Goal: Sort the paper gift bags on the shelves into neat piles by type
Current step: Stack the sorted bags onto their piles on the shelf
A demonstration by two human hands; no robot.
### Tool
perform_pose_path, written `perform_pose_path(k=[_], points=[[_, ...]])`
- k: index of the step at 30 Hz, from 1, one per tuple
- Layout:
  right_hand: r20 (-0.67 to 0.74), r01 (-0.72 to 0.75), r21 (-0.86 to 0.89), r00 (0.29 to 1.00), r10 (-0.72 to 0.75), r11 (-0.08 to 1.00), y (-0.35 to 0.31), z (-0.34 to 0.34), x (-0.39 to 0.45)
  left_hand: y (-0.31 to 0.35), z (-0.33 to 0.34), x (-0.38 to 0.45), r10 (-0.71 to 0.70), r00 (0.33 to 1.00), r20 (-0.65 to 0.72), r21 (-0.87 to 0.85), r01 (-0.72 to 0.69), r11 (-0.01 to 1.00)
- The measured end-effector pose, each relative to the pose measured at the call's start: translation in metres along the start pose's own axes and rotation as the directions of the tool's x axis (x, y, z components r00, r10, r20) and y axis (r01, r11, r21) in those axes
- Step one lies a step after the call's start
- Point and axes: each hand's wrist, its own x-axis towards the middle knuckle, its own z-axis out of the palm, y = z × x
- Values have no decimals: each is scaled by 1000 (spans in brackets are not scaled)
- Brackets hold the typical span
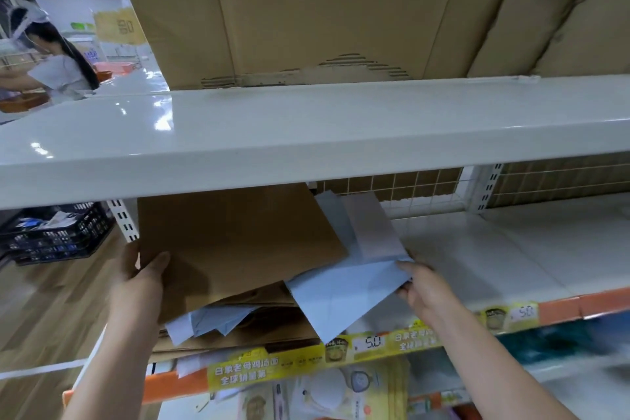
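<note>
Two hands: both at work on the middle shelf (477, 249).
Left hand (143, 280): thumb on top, gripping near left corner of brown paper bag (235, 242), tilted up off the heap.
Right hand (421, 286): pinching right corner of pale blue bag (341, 293), which overhangs the shelf front.
Between hands: more brown and blue bags in a loose heap (238, 324), under the lifted brown one.
Beyond right hand: pale pink bag (371, 225), leaning behind the blue.
Above hands: cardboard box (306, 10) on upper shelf.
</note>
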Motion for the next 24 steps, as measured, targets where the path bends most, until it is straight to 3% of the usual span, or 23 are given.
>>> perform_pose_path(k=[7, 11, 14, 17, 22, 24], points=[[160, -50, -223, 983, 87, 974, 22, 39, -10, 14, -8, -6, 102, 994, -46, 48, -99, 994], [98, -93, -329, 986, 132, 940, 26, 60, -7, 20, -28, -2, 185, 979, -89, 168, -168, 971], [6, -176, -309, 982, 187, 935, 27, 72, 1, 21, -38, -1, 197, 975, -103, 205, -173, 963], [7, -219, -270, 973, 230, 938, 33, 81, 8, 24, -41, -4, 184, 977, -112, 200, -159, 967], [2, -77, -325, 997, 83, 942, 34, 93, 9, 28, -35, -7, 168, 983, -77, 153, -155, 976], [0, -27, -212, 1000, 28, 977, 29, 88, 11, 29, -29, -7, 150, 986, -66, 126, -141, 982]])
